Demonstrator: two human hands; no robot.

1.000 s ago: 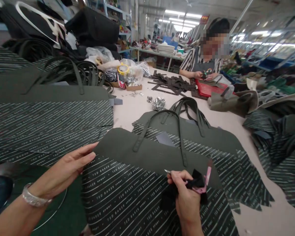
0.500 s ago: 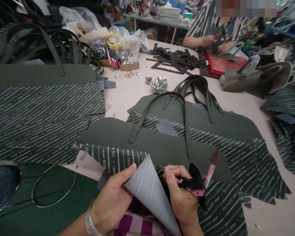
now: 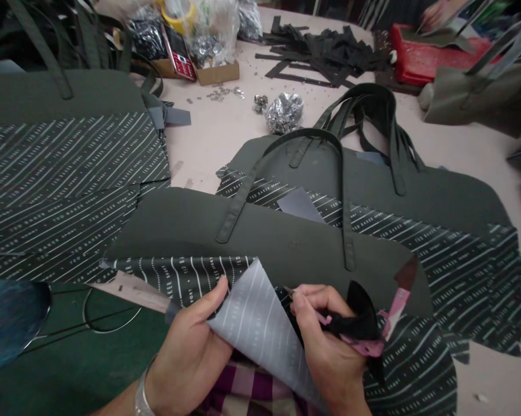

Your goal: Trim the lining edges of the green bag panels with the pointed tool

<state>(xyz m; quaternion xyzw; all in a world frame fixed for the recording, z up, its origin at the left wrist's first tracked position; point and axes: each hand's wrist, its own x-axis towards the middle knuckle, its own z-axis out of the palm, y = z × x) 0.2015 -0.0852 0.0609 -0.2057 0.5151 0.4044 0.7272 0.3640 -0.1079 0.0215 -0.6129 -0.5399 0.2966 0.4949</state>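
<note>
A dark green bag panel (image 3: 277, 231) with one long handle (image 3: 346, 202) lies in front of me, its striped, lettered lining (image 3: 199, 274) below. My left hand (image 3: 199, 335) grips the lining where a corner folds over, baring its grey underside (image 3: 260, 323). In my right hand (image 3: 325, 341), closed at the panel's lower edge, is a pink-and-black tool (image 3: 366, 341). Its small metal point shows beyond the thumb, and a flat brownish blade-like end juts out behind the hand. The tool's exact kind is unclear.
More handled bag panels (image 3: 451, 196) lie behind, with another stack (image 3: 91, 92) at left. Farther back are a bag of metal bits (image 3: 285, 112), black strips (image 3: 325, 52), a red-keyed phone (image 3: 180, 55) and a red block (image 3: 438, 58) near another person's hand (image 3: 433, 14).
My view has tilted down and come closer, so the table's things sit higher in the picture. Both hands keep their hold; the folded corner looks opened slightly flatter.
</note>
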